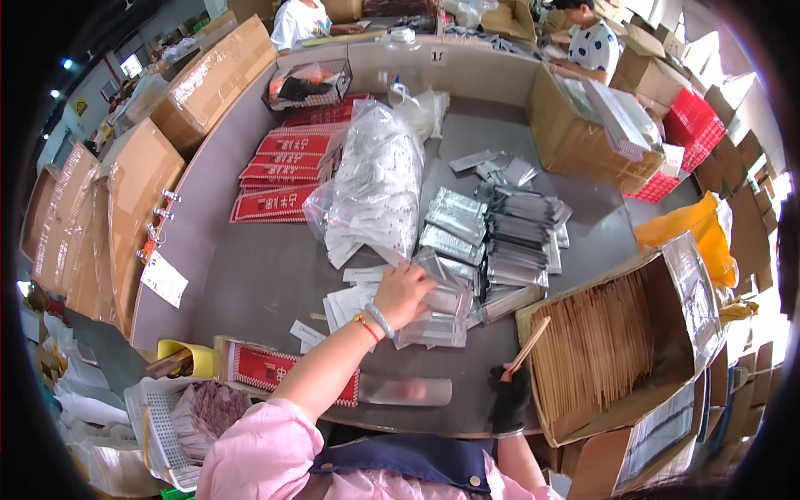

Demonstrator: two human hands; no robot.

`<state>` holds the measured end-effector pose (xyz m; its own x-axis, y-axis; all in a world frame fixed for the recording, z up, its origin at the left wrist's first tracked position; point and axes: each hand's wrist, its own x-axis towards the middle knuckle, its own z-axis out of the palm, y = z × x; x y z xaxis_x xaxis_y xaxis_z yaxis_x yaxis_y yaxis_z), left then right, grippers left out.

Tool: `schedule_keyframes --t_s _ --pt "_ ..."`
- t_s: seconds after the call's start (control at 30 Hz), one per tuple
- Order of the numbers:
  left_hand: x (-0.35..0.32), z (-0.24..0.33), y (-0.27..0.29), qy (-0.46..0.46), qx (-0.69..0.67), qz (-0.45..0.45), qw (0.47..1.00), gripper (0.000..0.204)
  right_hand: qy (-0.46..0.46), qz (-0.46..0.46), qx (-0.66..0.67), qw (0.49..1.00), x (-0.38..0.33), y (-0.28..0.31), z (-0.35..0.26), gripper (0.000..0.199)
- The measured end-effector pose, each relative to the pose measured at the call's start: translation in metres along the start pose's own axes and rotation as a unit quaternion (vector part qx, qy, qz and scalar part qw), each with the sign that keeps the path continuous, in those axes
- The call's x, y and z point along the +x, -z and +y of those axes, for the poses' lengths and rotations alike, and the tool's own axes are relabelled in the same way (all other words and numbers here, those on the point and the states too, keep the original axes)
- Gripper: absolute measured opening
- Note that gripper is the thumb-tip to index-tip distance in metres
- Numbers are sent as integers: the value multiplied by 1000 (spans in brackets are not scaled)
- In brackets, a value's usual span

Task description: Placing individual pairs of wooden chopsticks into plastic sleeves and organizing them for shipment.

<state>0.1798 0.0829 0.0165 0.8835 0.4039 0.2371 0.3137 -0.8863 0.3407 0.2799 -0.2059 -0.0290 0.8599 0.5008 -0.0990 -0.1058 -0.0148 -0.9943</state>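
Observation:
My left hand (pixel 404 293), with a grey band and a red string at its wrist, is closed with its fingertips on a clear plastic sleeve (pixel 446 310) in a loose pile. Under and beside its wrist lie small white paper slips (pixel 342 306). My right hand (pixel 509 402), in a black glove, grips thin wooden sticks (pixel 531 342) that point up and to the right. Right next to it, a carton (pixel 546 396) is packed with upright wooden sticks (pixel 596 358). Silver foil packets (pixel 454 223) are stacked beyond my left hand.
A large clear bag of white packets (pixel 379 158) lies mid-table beside red printed packets (pixel 287 158). At the near edge are a red card (pixel 260 364) and a clear tube (pixel 408 391). A white basket (pixel 162 425) stands lower left. Two people work beyond the table's far wall (pixel 483 79).

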Motion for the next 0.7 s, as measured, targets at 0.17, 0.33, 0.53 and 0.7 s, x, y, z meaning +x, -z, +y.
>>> schedule_keyframes --t_s 0.17,0.33,0.53,0.7 --pt "-5 0 -4 -59 -5 88 994 26 6 -22 -3 1000 3 -6 2 11" --pt "-11 27 42 -85 -57 181 978 14 -67 -83 29 994 10 8 -9 13" --pt "-123 37 40 62 -181 -73 979 17 203 -163 -301 917 13 2 -23 18" --pt "-160 43 42 100 -106 23 989 53 160 -292 -383 861 5 -30 -64 27"
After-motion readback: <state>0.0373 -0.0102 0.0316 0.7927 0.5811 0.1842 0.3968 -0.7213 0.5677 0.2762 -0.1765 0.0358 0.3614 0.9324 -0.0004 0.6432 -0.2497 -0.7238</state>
